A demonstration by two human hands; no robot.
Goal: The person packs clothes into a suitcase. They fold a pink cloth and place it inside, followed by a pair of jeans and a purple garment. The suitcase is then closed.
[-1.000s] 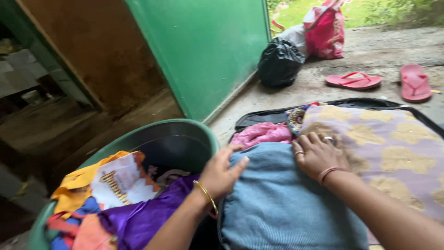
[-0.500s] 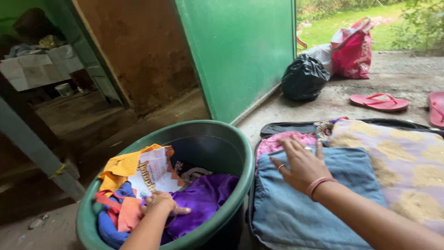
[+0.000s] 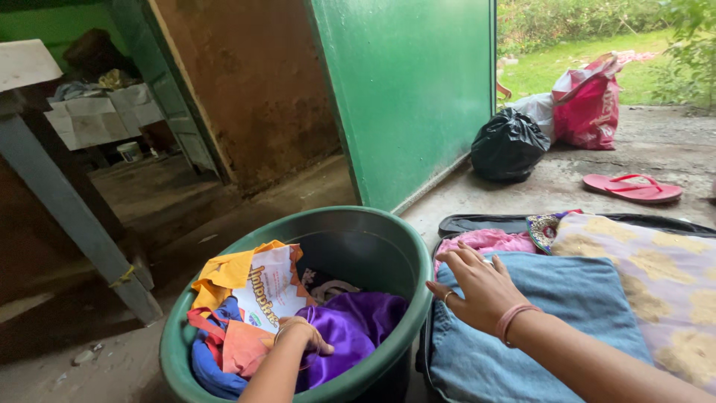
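A green plastic tub (image 3: 373, 224) on the floor holds several clothes: a purple satin cloth (image 3: 352, 325), a yellow-orange and white garment (image 3: 257, 280), and blue and orange pieces. My left hand (image 3: 302, 334) is inside the tub, its fingers curled on the purple cloth and the orange piece beside it. My right hand (image 3: 477, 287) lies flat, fingers spread, on folded blue denim (image 3: 567, 313) in an open black suitcase (image 3: 485, 222). A pink garment (image 3: 485, 240) and a lilac cloth with yellow patches (image 3: 656, 261) lie beside the denim.
A green door (image 3: 410, 89) stands open behind the tub. A black bag (image 3: 509, 145), a red bag (image 3: 589, 104) and a pink flip-flop (image 3: 634, 188) lie on the concrete beyond the suitcase. A grey table leg (image 3: 74, 216) stands at left.
My left hand left the denim and went down into the tub onto the clothes. My right hand slid left across the denim. The camera view shifted left and up.
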